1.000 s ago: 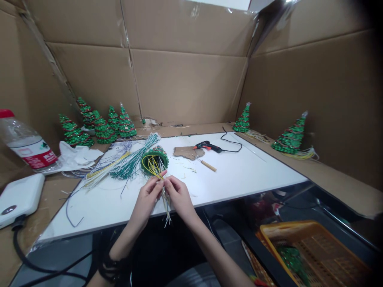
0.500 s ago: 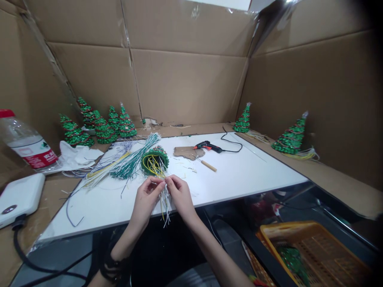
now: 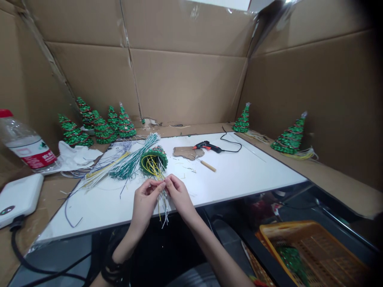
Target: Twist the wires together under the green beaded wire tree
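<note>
A small green Christmas tree (image 3: pixel 165 158) lies on its side on the white board, its hollow base facing me. Yellow and white wires (image 3: pixel 155 169) run out of that opening toward my hands. My left hand (image 3: pixel 146 195) pinches the wires between thumb and fingers. Opposite it, my right hand (image 3: pixel 177 192) pinches the same wires, the fingertips of both almost touching. Loose wire ends hang below the fingers over the board's front edge. Left of the tree lies a bundle of green and white wires (image 3: pixel 128 163).
A black glue gun (image 3: pixel 209 146) rests by a torn cardboard piece (image 3: pixel 187 152), with a wooden-handled tool (image 3: pixel 208 166) nearby. Finished trees (image 3: pixel 103 129) stand at the back left, others (image 3: pixel 289 137) on the right. A bottle (image 3: pixel 32 151) and white box (image 3: pixel 22 197) sit left; an orange basket (image 3: pixel 299 226) is lower right.
Both hands stay pinched at nearly the same spot on the wires. The hanging wire ends have shifted slightly, and the whole view has moved a little.
</note>
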### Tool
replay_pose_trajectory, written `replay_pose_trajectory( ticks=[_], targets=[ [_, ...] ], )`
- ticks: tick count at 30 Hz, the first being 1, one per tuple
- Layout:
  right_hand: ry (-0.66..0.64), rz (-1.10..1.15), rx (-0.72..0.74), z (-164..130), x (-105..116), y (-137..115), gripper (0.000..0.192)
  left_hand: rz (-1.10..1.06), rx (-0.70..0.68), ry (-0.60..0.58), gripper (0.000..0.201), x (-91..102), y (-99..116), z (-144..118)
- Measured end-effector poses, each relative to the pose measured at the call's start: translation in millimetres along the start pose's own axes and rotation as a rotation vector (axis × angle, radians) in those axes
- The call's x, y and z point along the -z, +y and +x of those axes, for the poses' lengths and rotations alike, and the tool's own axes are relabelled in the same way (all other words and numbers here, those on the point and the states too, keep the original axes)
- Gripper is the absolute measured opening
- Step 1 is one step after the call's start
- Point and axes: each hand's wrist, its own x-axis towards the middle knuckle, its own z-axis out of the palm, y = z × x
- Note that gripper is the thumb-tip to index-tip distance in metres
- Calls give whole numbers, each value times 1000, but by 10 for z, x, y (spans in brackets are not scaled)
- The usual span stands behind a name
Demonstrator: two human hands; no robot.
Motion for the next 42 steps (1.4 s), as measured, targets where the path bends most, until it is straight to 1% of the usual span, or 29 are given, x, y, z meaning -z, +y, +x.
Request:
replay_pose_trajectory(
  ticks=[4,7,10,12,18,29,35,42],
  targets=[
    [47,-20,25,-9,-2,3,30,17,39,-43,20,11,22,14],
    [66,-32,22,-19,-1,-20,29,-86,103,-33,26,31,42,37],
    [39,-71,10,-32,2,-46,28,-195,155,-21,28,49,48,61],
    [23,-94,13,-42,4,-61,28,-219,169,-30,28,59,45,73],
    [-14,-134,34,-67,-5,-93,25,-244,182,-74,25,83,32,89],
    [23,-143,30,-56,-22,-52,29,-152,162,-82,23,68,31,79],
    [15,-146,46,-62,-15,-56,26,-219,115,-67,20,53,17,74],
    [-12,-228,54,-87,-23,-51,25,-291,150,-46,24,57,39,79]
  ],
)
